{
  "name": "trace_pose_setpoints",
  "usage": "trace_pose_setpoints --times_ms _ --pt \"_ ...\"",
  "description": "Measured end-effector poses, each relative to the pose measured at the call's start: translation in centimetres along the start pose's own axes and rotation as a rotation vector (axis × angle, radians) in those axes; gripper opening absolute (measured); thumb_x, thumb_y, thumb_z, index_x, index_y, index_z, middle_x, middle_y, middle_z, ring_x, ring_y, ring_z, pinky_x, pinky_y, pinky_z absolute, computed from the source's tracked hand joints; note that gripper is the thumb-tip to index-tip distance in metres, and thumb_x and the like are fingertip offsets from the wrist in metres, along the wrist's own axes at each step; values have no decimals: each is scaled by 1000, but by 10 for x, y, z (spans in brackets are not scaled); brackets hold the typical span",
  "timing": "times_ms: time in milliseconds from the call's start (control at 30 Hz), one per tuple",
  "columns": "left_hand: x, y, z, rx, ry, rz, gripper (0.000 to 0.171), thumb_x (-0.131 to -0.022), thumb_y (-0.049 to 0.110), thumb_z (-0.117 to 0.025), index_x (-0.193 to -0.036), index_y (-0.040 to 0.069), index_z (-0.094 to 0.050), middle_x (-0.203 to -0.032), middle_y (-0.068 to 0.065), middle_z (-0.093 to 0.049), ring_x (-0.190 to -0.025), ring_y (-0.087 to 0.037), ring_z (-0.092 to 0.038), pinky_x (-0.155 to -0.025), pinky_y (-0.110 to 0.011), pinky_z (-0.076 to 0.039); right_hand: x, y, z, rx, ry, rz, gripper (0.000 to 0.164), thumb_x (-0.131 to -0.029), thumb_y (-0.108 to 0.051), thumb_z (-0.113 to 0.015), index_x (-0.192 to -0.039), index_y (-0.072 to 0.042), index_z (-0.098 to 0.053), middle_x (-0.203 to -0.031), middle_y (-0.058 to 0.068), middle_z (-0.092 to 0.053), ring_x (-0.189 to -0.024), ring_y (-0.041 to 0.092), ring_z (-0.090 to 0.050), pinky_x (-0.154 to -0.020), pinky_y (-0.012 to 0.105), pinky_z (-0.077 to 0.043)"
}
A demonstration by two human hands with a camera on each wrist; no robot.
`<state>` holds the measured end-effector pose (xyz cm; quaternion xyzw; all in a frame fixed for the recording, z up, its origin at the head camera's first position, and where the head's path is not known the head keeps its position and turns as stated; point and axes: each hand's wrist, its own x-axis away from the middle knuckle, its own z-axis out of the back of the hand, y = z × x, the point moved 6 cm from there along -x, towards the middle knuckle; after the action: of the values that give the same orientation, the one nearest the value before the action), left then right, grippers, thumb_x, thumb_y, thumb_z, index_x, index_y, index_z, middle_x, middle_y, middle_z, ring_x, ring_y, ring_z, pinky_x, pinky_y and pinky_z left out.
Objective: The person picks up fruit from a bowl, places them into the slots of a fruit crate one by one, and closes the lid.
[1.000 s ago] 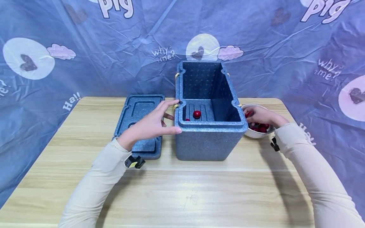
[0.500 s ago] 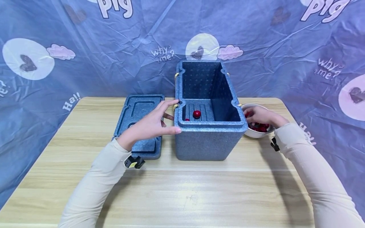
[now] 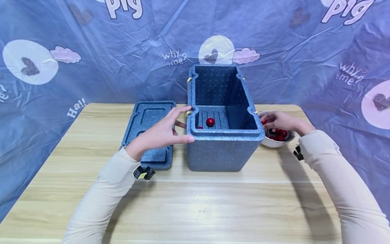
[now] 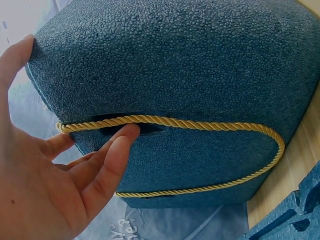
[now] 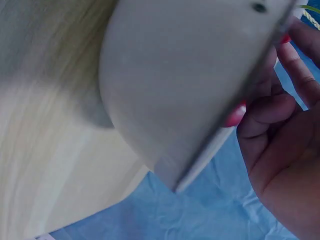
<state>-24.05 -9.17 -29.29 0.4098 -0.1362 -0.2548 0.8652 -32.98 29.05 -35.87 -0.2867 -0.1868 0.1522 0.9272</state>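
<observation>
A tall blue foam box (image 3: 223, 154) stands uncovered on the table, with one red cherry (image 3: 210, 122) plainly visible on its floor and another partly hidden by the near wall. My left hand (image 3: 163, 134) touches the box's left side, fingers spread. In the left wrist view, its fingertips lie beside a yellow rope (image 4: 200, 126). To the right of the box, a white bowl (image 3: 274, 144) contains several red cherries (image 3: 281, 135). My right hand (image 3: 281, 122) reaches over that bowl, its curled fingers pinching a cherry (image 5: 286, 38); the bowl wall hides part of the grip in the right wrist view.
The box's blue lid (image 3: 153, 117) lies on the wooden table (image 3: 195, 206), left of the box. A printed blue cloth (image 3: 122, 67) hangs behind the table. The bowl sits close against the box's right side.
My right hand and forearm have shifted slightly right over the bowl, uncovering more of the cherries. My left hand and the box stay in place.
</observation>
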Motion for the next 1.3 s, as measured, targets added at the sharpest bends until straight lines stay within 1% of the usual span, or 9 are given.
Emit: trace_pose_setpoints --times_ms 133,200,333,467,567,633,733,1100,1300 --pt "-1 0 0 -3 1 -4 88 -82 50 -72 -151 40 -19 -161 -4 -10 -118 -15 -58 -82 -33 -51 6 -6 11 48 2 -32 37 -90 -14 -66 -120 5 -56 -99 15 -68 -69 18 -62 -64 31 -52" --pt "-2 0 0 -4 2 -4 88 -82 50 -72 -151 41 -19 -161 -4 -9 -118 -15 -58 -81 -33 -51 9 -9 19 80 24 -50 38 -90 -17 -67 -120 4 -56 -93 12 -69 -70 18 -64 -65 30 -51" --pt "-2 -1 0 -3 2 -3 88 -82 49 -73 -151 41 -19 -160 -4 -11 -117 -14 -58 -82 -33 -51 16 -19 32 64 56 -63 36 -90 -14 -66 -120 4 -55 -89 12 -71 -70 18 -67 -62 29 -50" --pt "-1 0 1 1 2 -1 88 -82 48 -73 -151 40 -19 -161 -5 -10 -117 -15 -58 -82 -33 -51 22 -31 45 74 73 -75 35 -92 -14 -63 -123 0 -55 -88 11 -70 -70 15 -64 -59 31 -47" --pt "-1 0 1 -2 3 -2 88 -82 48 -73 -151 40 -19 -161 -6 -9 -116 -15 -59 -82 -33 -51 24 -40 55 106 79 -71 34 -94 -14 -60 -125 -2 -54 -88 9 -70 -70 11 -61 -59 30 -47" --pt "-1 0 1 -4 4 -4 88 -82 48 -72 -151 40 -19 -162 -7 -9 -116 -16 -59 -82 -33 -51 24 -46 61 118 85 -66 34 -95 -13 -59 -126 -2 -53 -92 8 -71 -71 8 -62 -59 29 -47" --pt "-1 0 1 1 2 -4 88 -82 48 -73 -151 40 -19 -161 -5 -9 -118 -18 -58 -82 -33 -51 25 -56 70 131 98 -53 35 -96 -14 -58 -127 -1 -52 -91 4 -71 -70 6 -63 -59 28 -47" --pt "1 1 1 0 3 -7 88 -83 46 -73 -151 38 -19 -161 -5 -8 -118 -15 -58 -82 -33 -51 31 -96 93 141 128 -46 42 -95 -25 -61 -130 -5 -49 -84 -6 -68 -71 9 -63 -61 26 -48" --pt "1 1 1 4 0 -5 88 -83 46 -73 -152 38 -19 -161 -5 -9 -118 -16 -58 -81 -33 -52 34 -116 98 98 147 -13 38 -94 -24 -62 -127 -8 -50 -81 -7 -67 -70 11 -63 -60 26 -47"
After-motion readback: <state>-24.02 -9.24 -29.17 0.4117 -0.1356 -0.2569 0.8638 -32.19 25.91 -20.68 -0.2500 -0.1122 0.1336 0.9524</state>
